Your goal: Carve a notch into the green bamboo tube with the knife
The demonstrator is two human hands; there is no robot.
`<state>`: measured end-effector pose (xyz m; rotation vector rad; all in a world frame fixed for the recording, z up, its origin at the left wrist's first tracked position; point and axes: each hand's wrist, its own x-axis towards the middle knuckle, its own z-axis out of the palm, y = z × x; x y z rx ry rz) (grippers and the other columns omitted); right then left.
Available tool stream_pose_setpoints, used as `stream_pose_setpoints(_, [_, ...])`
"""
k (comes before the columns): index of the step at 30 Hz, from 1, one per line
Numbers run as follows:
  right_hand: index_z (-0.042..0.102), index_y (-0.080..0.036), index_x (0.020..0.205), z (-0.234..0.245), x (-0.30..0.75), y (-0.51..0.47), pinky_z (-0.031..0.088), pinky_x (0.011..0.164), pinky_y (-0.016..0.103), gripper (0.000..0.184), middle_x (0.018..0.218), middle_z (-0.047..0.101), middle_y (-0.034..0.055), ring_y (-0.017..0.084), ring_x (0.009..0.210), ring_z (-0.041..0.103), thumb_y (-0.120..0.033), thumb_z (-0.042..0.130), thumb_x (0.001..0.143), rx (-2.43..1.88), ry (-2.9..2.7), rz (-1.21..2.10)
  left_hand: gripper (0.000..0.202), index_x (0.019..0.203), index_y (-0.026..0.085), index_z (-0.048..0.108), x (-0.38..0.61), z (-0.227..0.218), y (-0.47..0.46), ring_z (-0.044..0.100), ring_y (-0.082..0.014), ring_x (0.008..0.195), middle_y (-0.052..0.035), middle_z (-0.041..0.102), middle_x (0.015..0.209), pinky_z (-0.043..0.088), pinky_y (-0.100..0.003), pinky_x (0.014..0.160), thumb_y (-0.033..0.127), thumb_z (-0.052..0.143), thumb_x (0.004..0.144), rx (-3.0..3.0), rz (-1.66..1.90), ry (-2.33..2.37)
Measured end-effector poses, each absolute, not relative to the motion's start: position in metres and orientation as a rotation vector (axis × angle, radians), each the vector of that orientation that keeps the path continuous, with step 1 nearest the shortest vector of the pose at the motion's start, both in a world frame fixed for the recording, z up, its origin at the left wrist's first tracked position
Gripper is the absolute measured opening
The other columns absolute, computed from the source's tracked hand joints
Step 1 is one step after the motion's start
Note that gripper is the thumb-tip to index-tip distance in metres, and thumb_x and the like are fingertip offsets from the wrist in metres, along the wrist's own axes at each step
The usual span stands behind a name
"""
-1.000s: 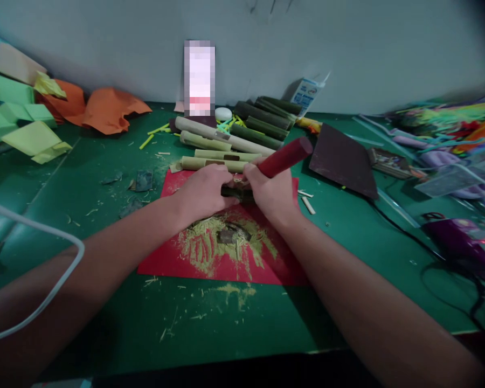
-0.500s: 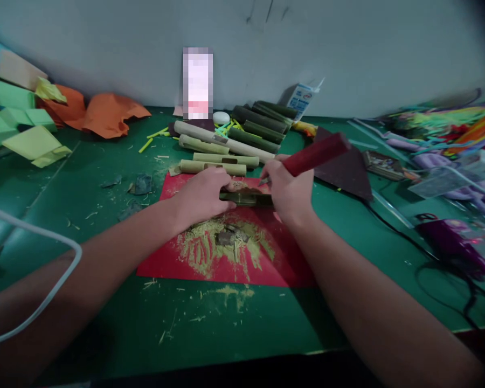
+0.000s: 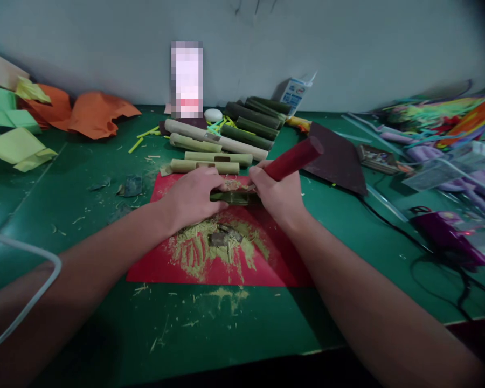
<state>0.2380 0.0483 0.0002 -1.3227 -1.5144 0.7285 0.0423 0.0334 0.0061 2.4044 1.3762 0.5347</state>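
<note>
**Green table, thick with scraps**

A red sheet (image 3: 285, 267) lay at the middle of the green table (image 3: 97, 237), with pale shavings (image 3: 226, 295) scattered along its near edge. Behind it lay pale tubes (image 3: 210, 157) and dark green tubes (image 3: 248, 125). Orange paper (image 3: 92, 113) and green paper (image 3: 12, 148) sat far left. A dark sheet (image 3: 337, 159) and a purple tool (image 3: 448, 234) lay to the right.

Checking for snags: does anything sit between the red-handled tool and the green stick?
Nothing visible does. The left hand pins the green stick on the red mat; the right hand holds the red-handled tool, tip at it.
</note>
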Motion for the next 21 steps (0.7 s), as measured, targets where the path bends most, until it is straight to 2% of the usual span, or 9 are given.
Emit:
stream_pose_setpoints(10, [0.042,-0.024,0.054,0.0004,0.2357,0.0503,0.034,0.055,0.031,0.028,0.054,0.045,-0.0033,0.012,0.056,0.040,-0.022,0.060,0.076,-1.320,-1.553,0.681,0.017,0.098,0.019,0.070,0.0434,0.0071,0.0319,0.065,-0.0269,0.104,-0.0070,0.068,0.104,0.052,-0.041,0.092,0.026,0.075,0.083,2.433,0.504,1.401])
stream_pose_setpoints(21, [0.044,-0.024,0.054,0.0005,0.2362,0.0509,0.035,0.054,0.030,0.024,0.054,0.047,-0.0026,0.012,0.056,0.041,-0.024,0.059,0.074,-1.308,-1.537,0.721,0.019,0.098,0.019,0.067,0.0459,0.0041,0.0289,0.064,-0.0283,0.104,-0.0077,0.067,0.104,0.052,-0.041,0.087,0.027,0.075,0.082,2.447,0.506,1.428])
